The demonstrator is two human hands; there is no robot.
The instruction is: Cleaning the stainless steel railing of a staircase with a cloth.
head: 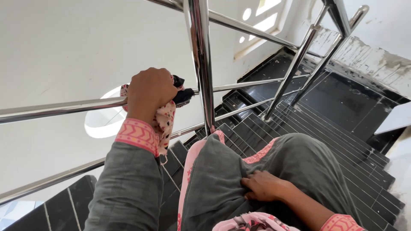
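Item: soft, light, pink-patterned cotton cloth (165, 122), bunched against polished steel stair rail (64, 108), left hand (150, 92) fisted tight round both; likely pliant, best gripped wadded; right hand (263, 186) loosely spread, resting on grey garment (222, 171).

The black stair (325, 128) descends from the lower left toward a landing (342, 92) at the upper right. Treads are dark stone with pale grooved lines running along their front edges. The landing surface is black, dusty and marked with light specks. A steel baluster post (286, 81) stands on the treads near the stair's inner edge, and a second post (202, 64) rises from the steps closer in. The outer edge of the stair, at right, meets a white wall (400, 167). Nothing loose is seen lying on the visible treads.
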